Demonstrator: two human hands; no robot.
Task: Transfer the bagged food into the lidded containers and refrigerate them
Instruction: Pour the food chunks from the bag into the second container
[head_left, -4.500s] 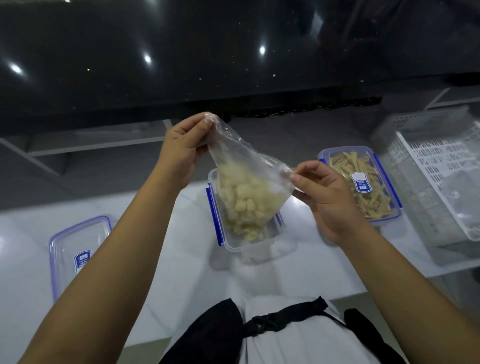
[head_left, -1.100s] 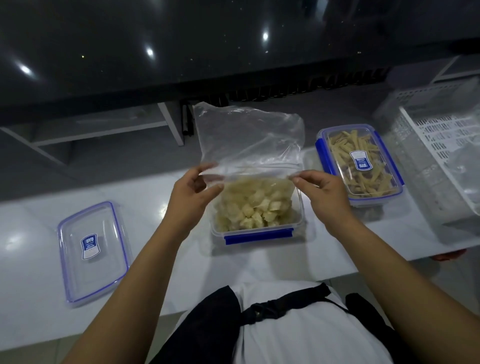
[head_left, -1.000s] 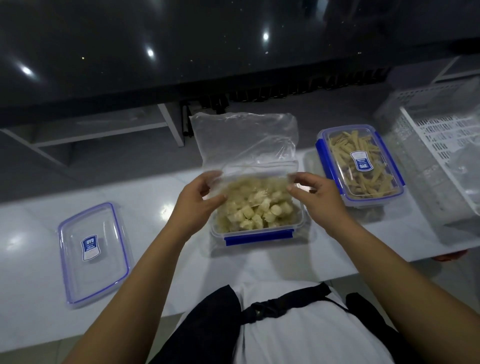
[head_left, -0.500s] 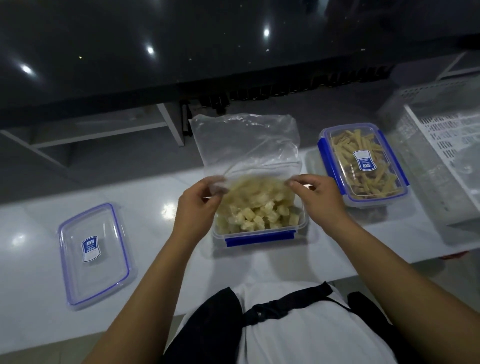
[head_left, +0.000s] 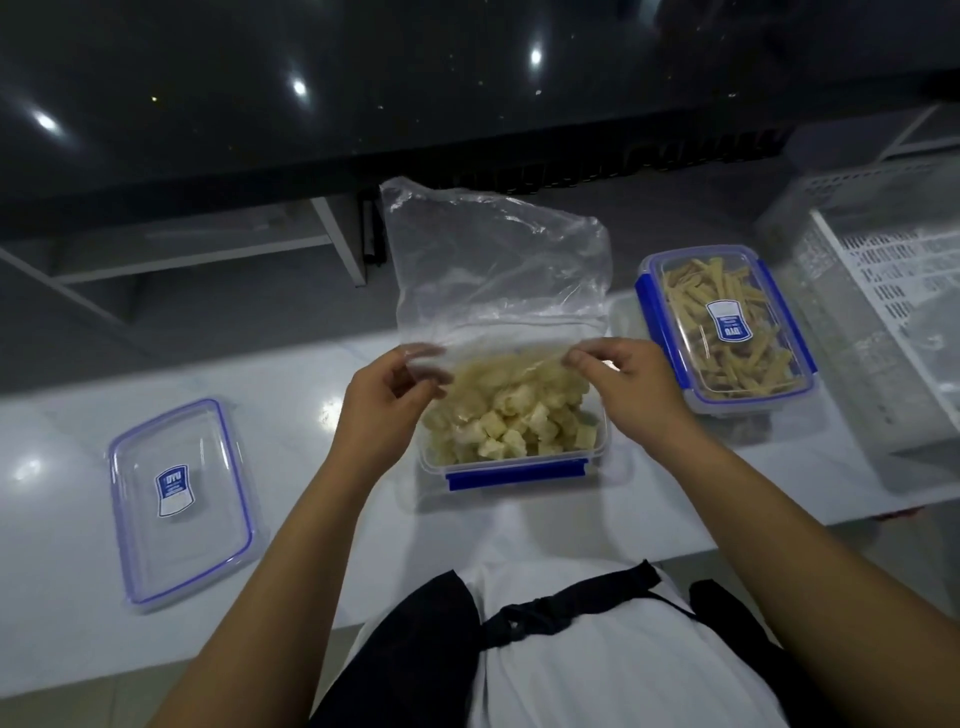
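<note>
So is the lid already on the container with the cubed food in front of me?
No, the open container has no lid; its lid lies apart on the counter to the left.

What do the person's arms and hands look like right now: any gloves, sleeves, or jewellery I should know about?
Both arms are bare all the way down; no sleeves show on the forearms. The left hand and right hand wear no gloves, and no rings, watch or bracelets are visible. At the torso the person wears a white top under a black apron with black straps.
</note>
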